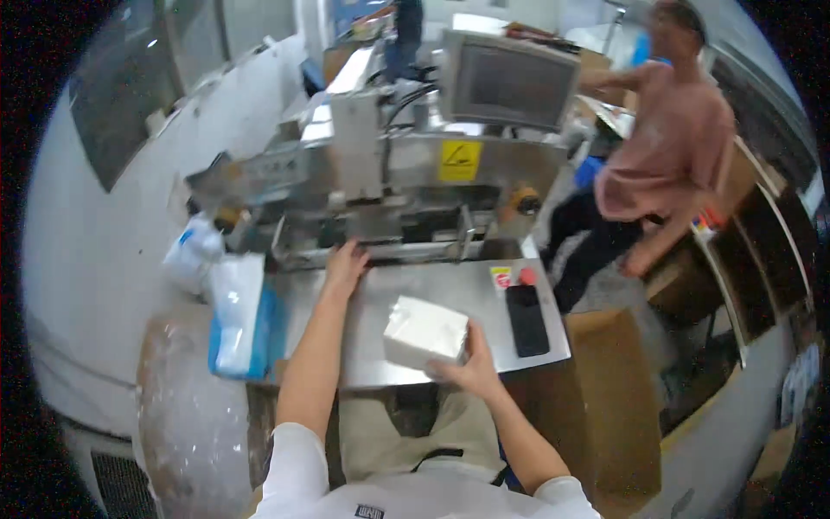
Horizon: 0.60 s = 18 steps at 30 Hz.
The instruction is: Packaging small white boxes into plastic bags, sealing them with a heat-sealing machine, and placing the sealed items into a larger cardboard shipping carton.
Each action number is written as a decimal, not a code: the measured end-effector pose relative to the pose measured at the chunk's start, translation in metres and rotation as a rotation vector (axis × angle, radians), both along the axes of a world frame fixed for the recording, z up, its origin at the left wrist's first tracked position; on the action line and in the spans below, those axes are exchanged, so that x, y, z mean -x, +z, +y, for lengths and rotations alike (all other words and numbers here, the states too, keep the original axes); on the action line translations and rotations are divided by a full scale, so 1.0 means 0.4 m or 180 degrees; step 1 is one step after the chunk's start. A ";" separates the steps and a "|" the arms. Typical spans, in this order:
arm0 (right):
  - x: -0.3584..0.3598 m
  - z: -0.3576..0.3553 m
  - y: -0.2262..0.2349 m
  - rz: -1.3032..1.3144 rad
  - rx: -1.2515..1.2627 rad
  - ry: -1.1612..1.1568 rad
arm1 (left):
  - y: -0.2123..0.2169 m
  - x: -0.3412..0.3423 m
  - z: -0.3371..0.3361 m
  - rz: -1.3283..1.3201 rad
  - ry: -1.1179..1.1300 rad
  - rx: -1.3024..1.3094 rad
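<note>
A white rectangular block, like a stack of folded tissue, lies on the steel work table in front of me. My right hand grips its near right corner, fingers curled around the edge. My left hand reaches forward with fingers spread, resting at the far edge of the table by the infeed slot of the steel machine. It holds nothing that I can see.
A black phone and a red button are on the table's right side. Blue-and-white plastic packs lie at the left. A monitor tops the machine. Another person in a pink shirt stands at right near cardboard boxes.
</note>
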State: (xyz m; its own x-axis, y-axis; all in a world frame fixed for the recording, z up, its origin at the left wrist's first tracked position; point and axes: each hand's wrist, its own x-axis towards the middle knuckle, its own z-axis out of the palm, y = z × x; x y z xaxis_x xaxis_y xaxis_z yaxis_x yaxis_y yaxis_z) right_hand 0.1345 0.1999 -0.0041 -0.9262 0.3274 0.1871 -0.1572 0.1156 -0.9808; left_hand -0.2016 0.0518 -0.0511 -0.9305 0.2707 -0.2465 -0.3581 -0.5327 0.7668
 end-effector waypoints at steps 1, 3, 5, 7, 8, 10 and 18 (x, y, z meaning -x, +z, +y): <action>-0.004 -0.014 0.007 0.0031 -0.0004 0.0096 | -0.054 0.058 -0.043 -0.0005 0.0102 -0.0025; -0.018 -0.001 0.034 -0.0029 -0.0210 0.0056 | -0.059 0.064 0.018 0.0021 0.0213 0.0268; -0.030 0.000 0.055 -0.0108 -0.0365 0.0020 | 0.011 0.001 0.064 -0.0163 0.0643 0.0793; -0.020 -0.009 0.077 -0.0146 -0.0299 0.0092 | 0.001 0.007 0.033 -0.0138 0.0495 0.0786; -0.018 -0.018 0.085 -0.0211 -0.0228 0.0163 | -0.011 -0.001 -0.007 -0.0140 0.0343 0.0784; -0.012 -0.010 0.063 0.0039 -0.0311 0.0022 | 0.023 -0.084 -0.019 0.0467 0.0233 0.0922; 0.007 -0.001 0.067 0.0072 -0.0311 0.0016 | 0.269 -0.355 -0.820 0.2424 0.1751 0.4036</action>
